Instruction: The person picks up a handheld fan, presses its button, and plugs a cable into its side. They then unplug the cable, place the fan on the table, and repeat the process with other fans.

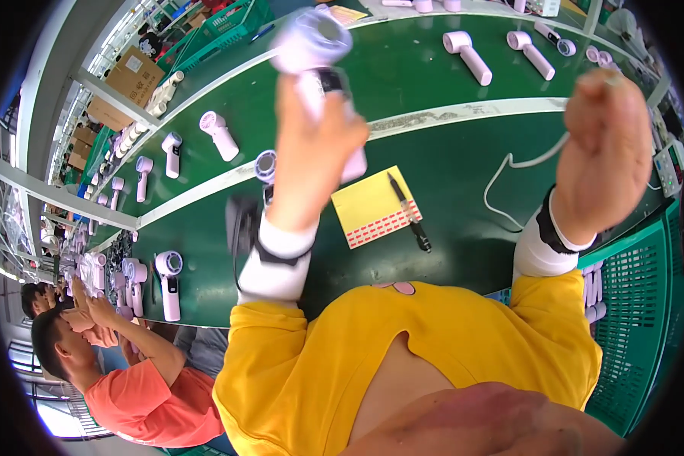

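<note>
My left hand (315,148) is wrapped round the handle of a lilac handheld fan (311,42), raised above the far side of the green bench; motion blurs both. Over the bench's right side, my right hand (608,144) has its fingers drawn together, and whatever lies between them is hidden. A white cable (501,171) runs up behind that hand. Between my arms lies a yellow notepad (368,205) with rows of red marks, and a black pen (409,213) rests across it. Another fan (266,167) is partly covered by my left wrist, near a blurred black object (242,224).
Beyond a pale rail, several lilac fans (467,57) lie on a green surface. One fan (169,285) is at the bench's left, near a co-worker (144,380) in an orange shirt. A green crate (631,304) holding lilac parts stands right; a power strip (667,169) is above.
</note>
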A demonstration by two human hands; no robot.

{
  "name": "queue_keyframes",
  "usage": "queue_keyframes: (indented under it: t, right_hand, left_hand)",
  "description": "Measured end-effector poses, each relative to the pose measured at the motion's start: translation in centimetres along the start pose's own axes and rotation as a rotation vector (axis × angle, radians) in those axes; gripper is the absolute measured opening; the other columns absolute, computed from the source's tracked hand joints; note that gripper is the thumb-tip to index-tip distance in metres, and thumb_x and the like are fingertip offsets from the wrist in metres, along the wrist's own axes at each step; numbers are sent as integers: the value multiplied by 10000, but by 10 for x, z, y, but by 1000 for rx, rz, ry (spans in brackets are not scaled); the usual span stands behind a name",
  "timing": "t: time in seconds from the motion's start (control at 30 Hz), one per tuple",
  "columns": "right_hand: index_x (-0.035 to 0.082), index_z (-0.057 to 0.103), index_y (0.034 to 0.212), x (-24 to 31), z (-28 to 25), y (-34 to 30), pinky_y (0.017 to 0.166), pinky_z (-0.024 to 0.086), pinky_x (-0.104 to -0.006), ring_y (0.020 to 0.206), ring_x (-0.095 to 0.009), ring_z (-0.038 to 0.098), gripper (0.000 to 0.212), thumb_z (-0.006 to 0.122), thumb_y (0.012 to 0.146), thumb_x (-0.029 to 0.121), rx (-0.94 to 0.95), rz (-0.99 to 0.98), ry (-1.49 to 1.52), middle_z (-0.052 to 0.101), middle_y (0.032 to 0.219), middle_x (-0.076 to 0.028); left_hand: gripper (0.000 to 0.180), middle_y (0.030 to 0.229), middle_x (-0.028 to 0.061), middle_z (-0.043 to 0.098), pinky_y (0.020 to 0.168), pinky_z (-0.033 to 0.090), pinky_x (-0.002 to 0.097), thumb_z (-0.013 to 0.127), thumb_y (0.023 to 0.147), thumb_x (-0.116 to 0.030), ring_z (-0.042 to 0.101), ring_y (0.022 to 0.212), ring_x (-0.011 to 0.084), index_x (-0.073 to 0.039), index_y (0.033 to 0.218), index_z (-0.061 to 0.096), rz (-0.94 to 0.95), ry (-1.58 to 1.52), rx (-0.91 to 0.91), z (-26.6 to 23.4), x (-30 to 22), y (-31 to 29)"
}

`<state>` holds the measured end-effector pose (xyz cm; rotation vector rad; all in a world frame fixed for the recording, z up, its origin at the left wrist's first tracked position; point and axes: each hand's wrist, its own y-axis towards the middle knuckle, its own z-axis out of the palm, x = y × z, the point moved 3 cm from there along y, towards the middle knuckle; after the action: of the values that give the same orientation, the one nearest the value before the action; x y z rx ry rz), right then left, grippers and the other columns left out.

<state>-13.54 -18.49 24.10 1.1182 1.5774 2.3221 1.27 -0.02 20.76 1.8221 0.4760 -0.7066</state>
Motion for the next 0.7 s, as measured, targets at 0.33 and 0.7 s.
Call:
queue_keyframes:
  t: [0.33, 0.7]
  right_hand:
    - [-20, 522, 861, 30, -30, -1, 463, 174, -240, 473, -68, 220, 337, 286, 917, 213, -53, -132, 123, 286, 526, 25]
    - [-30, 525, 910, 18, -34, 10, 470, 175, -242, 485, -68, 227, 342, 283, 903, 211, 149, -94, 197, 304, 529, 21]
  left_hand:
    - [346, 890, 215, 558, 660, 461, 389, 568, 681, -90, 571, 797, 344, 56, 974, 456, -308, 557, 249, 161, 250, 69]
    - [397, 969, 214, 537, 733, 436, 459, 480, 768, -337, 543, 856, 388, 14, 947, 526, -442, 1041, -150, 86, 238, 58]
